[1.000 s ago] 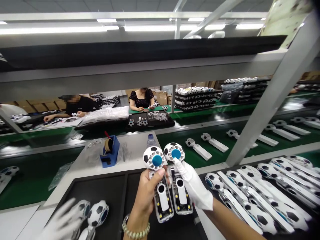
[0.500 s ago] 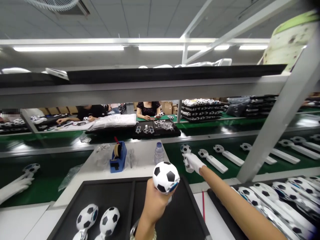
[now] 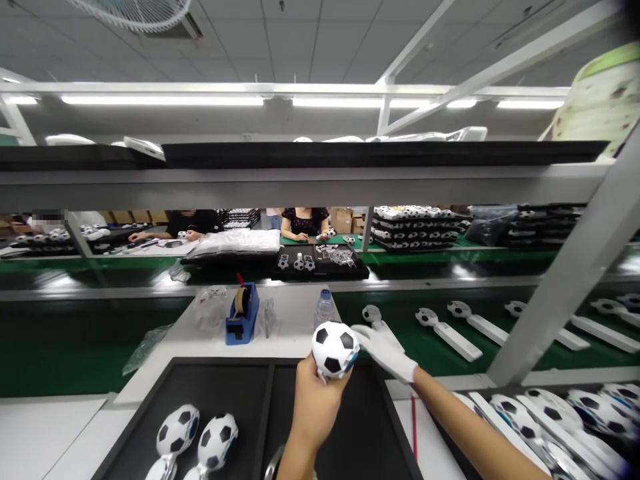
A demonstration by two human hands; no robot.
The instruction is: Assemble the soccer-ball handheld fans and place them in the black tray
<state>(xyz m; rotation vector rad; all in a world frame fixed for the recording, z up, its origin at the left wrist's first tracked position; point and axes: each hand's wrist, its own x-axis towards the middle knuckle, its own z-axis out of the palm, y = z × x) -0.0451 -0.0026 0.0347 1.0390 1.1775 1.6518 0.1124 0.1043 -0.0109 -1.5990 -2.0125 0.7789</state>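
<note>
A soccer-ball-headed device [image 3: 334, 348] is upright in my left hand [image 3: 319, 400], whose bare fingers wrap round it just below the ball. My right hand [image 3: 385, 351], in a white glove, reaches in from the right with its fingers stretched out beside the ball; whether they touch it I cannot tell. Just beyond the glove, another device [image 3: 373, 313] lies on the green conveyor [image 3: 350, 299]. Two more ball-headed devices [image 3: 177, 430] [image 3: 218, 440] rest at the left of the black tray [image 3: 230, 380] below my hands.
A blue tape dispenser [image 3: 243, 315] and a water bottle [image 3: 324, 308] stand on the white table ahead. A red stick [image 3: 414, 427] lies right of the tray. Filled trays and a slanted grey post [image 3: 555, 287] are at the right. A person [image 3: 304, 225] sits opposite.
My right hand has let go of the device on the conveyor and moved left toward the ball in my left hand. The gloved hand at the far left has gone from view.
</note>
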